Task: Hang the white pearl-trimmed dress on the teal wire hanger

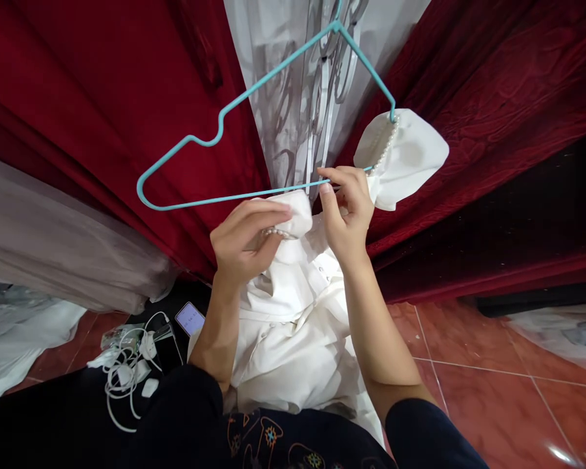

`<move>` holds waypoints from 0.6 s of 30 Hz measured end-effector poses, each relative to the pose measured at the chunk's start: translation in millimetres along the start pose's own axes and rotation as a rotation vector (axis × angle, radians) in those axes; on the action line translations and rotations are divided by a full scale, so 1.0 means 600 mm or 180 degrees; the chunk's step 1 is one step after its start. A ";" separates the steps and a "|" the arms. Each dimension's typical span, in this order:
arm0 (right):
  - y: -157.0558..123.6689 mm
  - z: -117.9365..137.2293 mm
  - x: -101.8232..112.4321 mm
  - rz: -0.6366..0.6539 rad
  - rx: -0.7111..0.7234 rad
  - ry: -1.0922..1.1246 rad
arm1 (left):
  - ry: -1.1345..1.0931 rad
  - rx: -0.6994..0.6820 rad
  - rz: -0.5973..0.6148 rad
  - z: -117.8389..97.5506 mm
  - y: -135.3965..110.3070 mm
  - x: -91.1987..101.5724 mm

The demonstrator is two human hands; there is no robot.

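Note:
A light blue hanger point(268, 78) stretches across the upper middle, its hook cut off by the top edge. On its right end hangs a white puffed sleeve point(415, 153) with a pearl strap. My right hand point(349, 212) pinches the hanger's lower bar with thumb and forefinger. A little below that bar, my left hand point(247, 244) is closed on the other sleeve of the white dress point(293, 326), beside its pearl strap point(278, 232). The hanger's left end carries nothing. The dress's bunched body lies between my forearms, over my lap.
Red curtains point(102, 98) hang on both sides, with metal scrollwork point(325, 98) between them. A phone point(190, 318) and tangled white cables point(127, 371) lie on a black surface at lower left. Red floor tiles point(483, 352) show at lower right.

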State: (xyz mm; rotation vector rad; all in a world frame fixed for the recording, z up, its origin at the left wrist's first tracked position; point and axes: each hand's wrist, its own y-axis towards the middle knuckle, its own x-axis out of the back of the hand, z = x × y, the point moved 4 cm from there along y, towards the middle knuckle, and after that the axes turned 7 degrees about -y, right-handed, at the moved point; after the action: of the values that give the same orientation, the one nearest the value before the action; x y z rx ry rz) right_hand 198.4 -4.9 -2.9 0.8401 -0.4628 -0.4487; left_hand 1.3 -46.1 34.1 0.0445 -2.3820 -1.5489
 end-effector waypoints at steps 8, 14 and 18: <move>0.000 0.004 0.004 0.0451 -0.0024 -0.0272 | 0.0742 0.0546 0.0331 0.038 0.043 -0.021; 0.029 0.012 0.085 -0.0795 0.0577 -0.0690 | 0.0476 0.0380 0.0173 0.067 0.034 -0.036; 0.083 -0.004 0.141 -0.1290 0.1022 -0.1606 | 0.0350 0.0394 0.0207 0.075 0.034 -0.041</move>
State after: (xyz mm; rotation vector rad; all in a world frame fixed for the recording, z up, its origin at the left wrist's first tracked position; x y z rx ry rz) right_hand 277.9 -20.8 52.4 1.1401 -0.8499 -0.9905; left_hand 15.6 7.2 29.7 0.0761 -2.3654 -1.3338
